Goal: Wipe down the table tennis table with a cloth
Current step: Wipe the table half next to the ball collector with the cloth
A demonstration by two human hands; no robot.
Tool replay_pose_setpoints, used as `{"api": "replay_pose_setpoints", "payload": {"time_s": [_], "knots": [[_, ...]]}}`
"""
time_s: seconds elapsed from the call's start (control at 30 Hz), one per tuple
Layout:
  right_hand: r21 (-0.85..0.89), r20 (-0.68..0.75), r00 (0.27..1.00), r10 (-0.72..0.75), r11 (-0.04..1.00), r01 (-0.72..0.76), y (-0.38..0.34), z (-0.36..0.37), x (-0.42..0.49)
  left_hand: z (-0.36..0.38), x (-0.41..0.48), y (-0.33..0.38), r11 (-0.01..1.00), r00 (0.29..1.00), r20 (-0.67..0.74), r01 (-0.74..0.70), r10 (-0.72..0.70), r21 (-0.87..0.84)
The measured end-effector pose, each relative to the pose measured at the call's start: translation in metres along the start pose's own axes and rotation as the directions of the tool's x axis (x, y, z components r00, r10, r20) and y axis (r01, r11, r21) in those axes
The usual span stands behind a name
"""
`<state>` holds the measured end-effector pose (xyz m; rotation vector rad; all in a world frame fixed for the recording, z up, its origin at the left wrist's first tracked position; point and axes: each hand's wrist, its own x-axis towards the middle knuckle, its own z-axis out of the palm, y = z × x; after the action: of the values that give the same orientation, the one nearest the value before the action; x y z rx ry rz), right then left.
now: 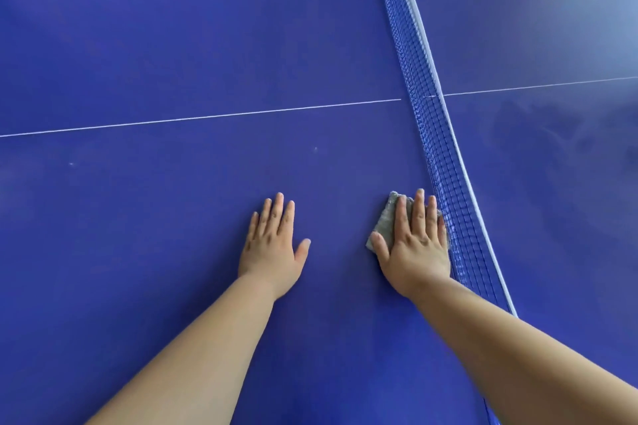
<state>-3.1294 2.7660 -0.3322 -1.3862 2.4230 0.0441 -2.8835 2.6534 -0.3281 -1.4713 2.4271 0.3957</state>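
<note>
Surface: blue table [172, 45] fills frame; thin white line [207, 117] crosses mid-frame; pale glare upper right.
Net: blue net [435, 134], white top band, runs upper centre to lower right.
Cloth: grey cloth [388, 222], lower centre-right, just beside net.
Right hand [416, 248]: flat, fingers straight, presses cloth.
Left hand [272, 248]: flat on table, fingers spread, apart from cloth.
Writing: none legible.

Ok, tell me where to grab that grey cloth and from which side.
Pinch the grey cloth by its left edge, the strip showing beside the thumb of the right hand, coming from the left over the table. It lies flat under straight fingers, and the net stands close against its right side, probably blocking it.
</note>
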Motion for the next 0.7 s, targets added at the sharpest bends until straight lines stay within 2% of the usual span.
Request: {"api": "replay_pose_setpoints", "payload": {"time_s": [0.17,0.3,0.53,0.7], "knots": [[0.007,-0.079,0.995,-0.057,0.998,0.058,-0.004,-0.013,0.07,-0.013,0.059,-0.002,1.0,0.997,-0.082,0.002,-0.004,-0.018],[0.013,-0.111,0.991,-0.079,0.997,0.081,-0.01,-0.028,0.122,-0.012,0.068,0.0,1.0,0.987,-0.157,-0.019,0.02,0.002],[0.025,-0.123,0.987,-0.107,0.994,0.111,-0.025,-0.055,0.201,-0.006,0.067,-0.004,0.999,0.98,-0.193,-0.039,0.044,0.031],[-0.026,-0.144,0.977,-0.158,0.987,0.156,-0.031,-0.064,0.237,-0.005,0.067,-0.005,0.998,0.98,-0.193,-0.041,0.049,0.041]]}}
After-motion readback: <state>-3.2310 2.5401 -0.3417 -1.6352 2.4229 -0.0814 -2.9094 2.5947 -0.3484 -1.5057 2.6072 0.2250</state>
